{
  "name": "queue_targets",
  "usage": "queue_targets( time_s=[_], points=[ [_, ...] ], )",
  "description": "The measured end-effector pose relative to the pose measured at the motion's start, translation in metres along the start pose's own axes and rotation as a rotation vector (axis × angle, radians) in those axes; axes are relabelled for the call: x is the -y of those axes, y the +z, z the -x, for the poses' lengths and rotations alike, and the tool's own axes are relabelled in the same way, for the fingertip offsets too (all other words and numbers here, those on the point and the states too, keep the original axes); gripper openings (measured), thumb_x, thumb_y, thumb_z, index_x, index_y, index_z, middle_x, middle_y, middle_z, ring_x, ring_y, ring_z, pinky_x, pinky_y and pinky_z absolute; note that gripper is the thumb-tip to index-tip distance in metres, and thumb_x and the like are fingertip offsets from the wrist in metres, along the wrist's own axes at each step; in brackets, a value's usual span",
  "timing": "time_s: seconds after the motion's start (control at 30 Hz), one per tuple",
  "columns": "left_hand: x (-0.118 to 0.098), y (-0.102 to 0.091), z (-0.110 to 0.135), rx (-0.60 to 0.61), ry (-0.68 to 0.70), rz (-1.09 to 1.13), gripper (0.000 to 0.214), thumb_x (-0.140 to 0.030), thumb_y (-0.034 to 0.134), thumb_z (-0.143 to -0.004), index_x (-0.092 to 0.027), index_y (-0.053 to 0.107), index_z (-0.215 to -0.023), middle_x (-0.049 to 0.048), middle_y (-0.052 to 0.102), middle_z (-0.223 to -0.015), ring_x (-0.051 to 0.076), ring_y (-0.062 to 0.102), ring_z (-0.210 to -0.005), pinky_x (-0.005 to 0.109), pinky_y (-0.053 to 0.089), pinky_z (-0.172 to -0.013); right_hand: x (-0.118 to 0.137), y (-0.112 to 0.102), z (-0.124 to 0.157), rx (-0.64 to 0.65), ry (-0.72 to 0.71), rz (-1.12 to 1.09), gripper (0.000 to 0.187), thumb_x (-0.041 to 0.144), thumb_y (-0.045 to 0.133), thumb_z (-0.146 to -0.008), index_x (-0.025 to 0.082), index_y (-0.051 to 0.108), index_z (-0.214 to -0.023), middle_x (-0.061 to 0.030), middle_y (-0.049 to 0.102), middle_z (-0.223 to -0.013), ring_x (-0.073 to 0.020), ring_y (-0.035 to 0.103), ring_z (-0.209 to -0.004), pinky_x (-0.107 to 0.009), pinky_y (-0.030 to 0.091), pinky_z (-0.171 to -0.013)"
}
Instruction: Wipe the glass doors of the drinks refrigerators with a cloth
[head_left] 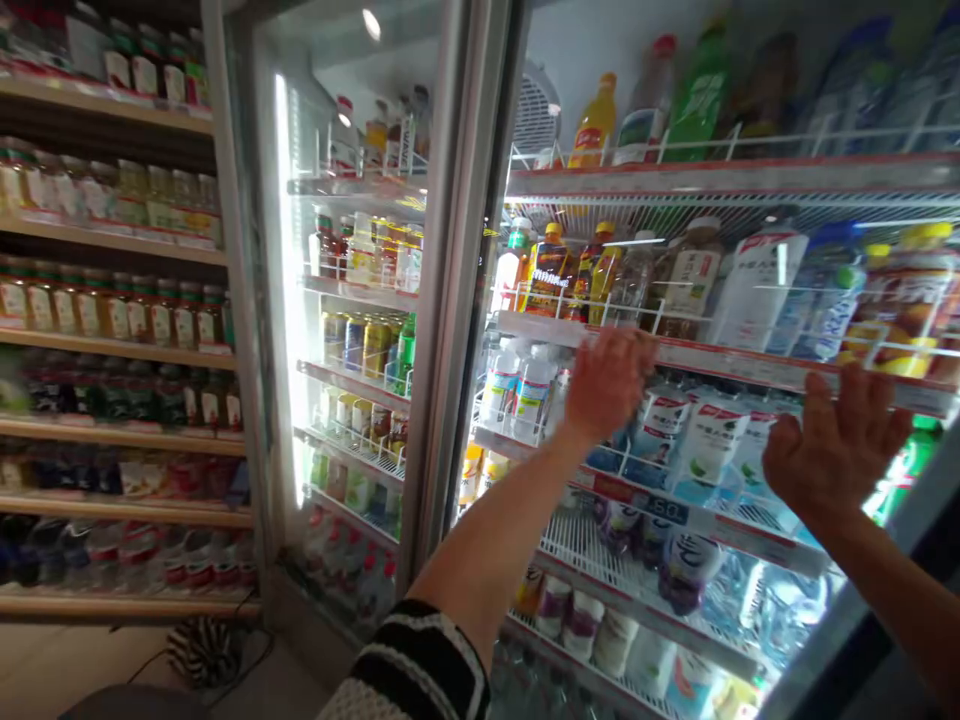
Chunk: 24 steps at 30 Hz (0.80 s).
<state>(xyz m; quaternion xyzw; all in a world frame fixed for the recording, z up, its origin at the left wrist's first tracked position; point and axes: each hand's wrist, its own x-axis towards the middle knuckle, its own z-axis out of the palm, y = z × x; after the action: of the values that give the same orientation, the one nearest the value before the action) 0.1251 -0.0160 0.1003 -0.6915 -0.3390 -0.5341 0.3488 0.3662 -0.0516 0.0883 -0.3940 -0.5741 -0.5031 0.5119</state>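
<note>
My left hand [609, 382] reaches into the picture from below, in front of the middle shelves of a lit drinks cooler. Its fingers are stretched towards the right and slightly blurred, and nothing shows in them. Further right, my right hand [836, 440] is raised with its fingers apart and holds nothing. White-labelled water bottles [709, 440] stand on the shelf behind and between the hands. Just above them is a shelf edge [739, 358], with a large white-labelled bottle [759, 285] and a blue-capped bottle [829, 300] on that shelf. Whether either hand touches anything, I cannot tell.
A metal door frame [457, 300] divides this cooler from a second glass-fronted one with cans [352, 340]. On the far left, wooden shelves [112, 335] carry rows of bottles. Dark bottles [686, 565] lie on a lower rack. A black-and-white striped object [202, 650] rests on the floor beside cables.
</note>
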Motion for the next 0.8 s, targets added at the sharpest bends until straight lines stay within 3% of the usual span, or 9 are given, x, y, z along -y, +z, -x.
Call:
queue_targets(
  time_s=[0.1, 0.17, 0.33, 0.4, 0.47, 0.6, 0.67, 0.73, 0.8],
  points=[
    [-0.030, 0.009, 0.025, 0.127, 0.399, 0.027, 0.043, -0.027, 0.025, -0.091, -0.021, 0.042, -0.130, 0.0006, 0.043, -0.139, 0.017, 0.023, -0.137, 0.040, 0.020, -0.115, 0.004, -0.006, -0.002, 0.025, 0.018, -0.026, 0.056, 0.032, 0.037, -0.088, 0.026, 0.028, -0.142, -0.0040, 0.027, -0.148, -0.0368, 0.028, -0.133, -0.063, 0.021, -0.103],
    [-0.019, 0.004, 0.033, 0.134, 0.406, -0.007, 0.043, -0.029, 0.025, -0.091, -0.020, 0.044, -0.129, -0.0001, 0.042, -0.140, 0.016, 0.025, -0.137, 0.040, 0.022, -0.114, 0.007, -0.010, -0.002, 0.032, 0.021, -0.034, 0.055, 0.031, 0.036, -0.088, 0.028, 0.027, -0.142, -0.0008, 0.026, -0.149, -0.0364, 0.028, -0.133, -0.061, 0.021, -0.105],
    [0.066, -0.028, 0.005, -0.099, -0.364, -0.116, 0.047, -0.027, 0.025, -0.090, -0.010, 0.040, -0.131, 0.0142, 0.038, -0.141, 0.024, 0.017, -0.139, 0.050, 0.024, -0.111, 0.010, -0.009, 0.000, 0.094, 0.106, 0.001, 0.054, 0.028, 0.036, -0.089, 0.025, 0.029, -0.142, -0.0052, 0.025, -0.149, -0.0322, 0.024, -0.136, -0.053, 0.015, -0.111],
    [0.070, -0.025, -0.006, -0.144, -0.475, -0.102, 0.050, -0.028, 0.028, -0.089, -0.008, 0.036, -0.134, 0.0161, 0.034, -0.143, 0.025, 0.014, -0.140, 0.052, 0.019, -0.112, 0.010, -0.004, 0.001, 0.072, 0.091, 0.030, 0.053, 0.028, 0.039, -0.088, 0.019, 0.035, -0.140, -0.0113, 0.030, -0.147, -0.0318, 0.025, -0.136, -0.054, 0.017, -0.110],
    [0.044, -0.011, -0.005, -0.085, -0.319, -0.058, 0.050, -0.029, 0.031, -0.088, -0.009, 0.036, -0.134, 0.0149, 0.034, -0.143, 0.025, 0.013, -0.140, 0.051, 0.017, -0.113, 0.011, 0.000, 0.000, 0.060, 0.087, 0.051, 0.051, 0.027, 0.041, -0.087, 0.015, 0.039, -0.137, -0.0149, 0.033, -0.145, -0.0306, 0.025, -0.136, -0.054, 0.019, -0.109],
    [-0.036, 0.016, 0.023, 0.082, 0.296, 0.009, 0.047, -0.027, 0.035, -0.088, -0.013, 0.039, -0.133, 0.0079, 0.040, -0.141, 0.021, 0.014, -0.140, 0.043, 0.018, -0.115, 0.011, 0.000, -0.004, 0.099, 0.080, 0.094, 0.053, 0.027, 0.040, -0.087, 0.016, 0.034, -0.139, -0.0139, 0.031, -0.146, -0.0264, 0.019, -0.138, -0.050, 0.017, -0.110],
    [-0.046, 0.018, 0.029, 0.133, 0.488, 0.014, 0.045, -0.026, 0.037, -0.088, -0.017, 0.040, -0.132, 0.0043, 0.042, -0.140, 0.018, 0.019, -0.139, 0.039, 0.019, -0.115, 0.007, -0.007, -0.006, 0.147, 0.054, 0.106, 0.054, 0.028, 0.040, -0.087, 0.018, 0.033, -0.139, -0.0123, 0.031, -0.146, -0.0248, 0.019, -0.139, -0.049, 0.016, -0.110],
    [-0.026, 0.012, 0.020, 0.120, 0.428, -0.006, 0.044, -0.025, 0.036, -0.088, -0.020, 0.040, -0.131, 0.0037, 0.043, -0.139, 0.017, 0.023, -0.137, 0.040, 0.019, -0.114, -0.002, -0.015, -0.007, 0.174, 0.039, 0.112, 0.053, 0.028, 0.041, -0.086, 0.020, 0.035, -0.138, -0.0114, 0.031, -0.146, -0.0246, 0.020, -0.138, -0.049, 0.014, -0.110],
    [0.009, 0.002, -0.001, 0.020, 0.138, -0.044, 0.045, -0.025, 0.033, -0.088, -0.018, 0.038, -0.133, 0.0080, 0.044, -0.138, 0.019, 0.023, -0.137, 0.044, 0.019, -0.114, -0.014, -0.021, -0.006, 0.157, 0.070, 0.133, 0.051, 0.029, 0.042, -0.086, 0.020, 0.037, -0.136, -0.0117, 0.031, -0.147, -0.0256, 0.022, -0.138, -0.050, 0.014, -0.110]
  ],
)
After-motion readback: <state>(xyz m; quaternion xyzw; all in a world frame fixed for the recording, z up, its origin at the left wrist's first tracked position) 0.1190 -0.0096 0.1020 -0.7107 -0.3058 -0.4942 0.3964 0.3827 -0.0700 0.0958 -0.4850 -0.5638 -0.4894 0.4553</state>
